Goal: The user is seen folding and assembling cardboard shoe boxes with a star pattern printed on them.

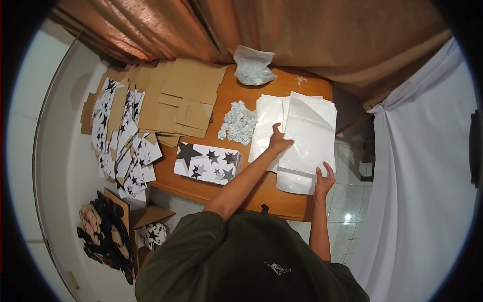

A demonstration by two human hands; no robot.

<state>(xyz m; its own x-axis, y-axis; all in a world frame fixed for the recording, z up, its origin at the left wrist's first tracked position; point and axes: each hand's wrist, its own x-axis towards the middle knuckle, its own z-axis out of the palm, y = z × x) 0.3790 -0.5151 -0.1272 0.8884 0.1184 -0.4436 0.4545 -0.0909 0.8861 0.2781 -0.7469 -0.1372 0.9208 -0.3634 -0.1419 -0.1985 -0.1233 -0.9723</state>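
Observation:
White paper sheets (pixel 309 133) lie in a loose, uneven stack on the right part of the wooden table. My left hand (pixel 278 141) is over the stack's left side, thumb and forefinger spread, with nothing visible between them. At the near right corner of the sheets is my right hand (pixel 324 181), its fingers apart and curved; whether it touches the paper edge I cannot tell. Left of my left forearm sits a closed white box with black and grey stars (pixel 207 163). Beyond the box lies a pile of small pale packets (pixel 238 122).
A clear plastic bag (pixel 254 68) of small contents stands at the table's back. Flat brown cardboard (pixel 176 95) and star-printed pieces (pixel 132 146) cover the left side. Shoes (pixel 106 234) are heaped at lower left beside an open carton (pixel 151 216). Curtains hang behind and right.

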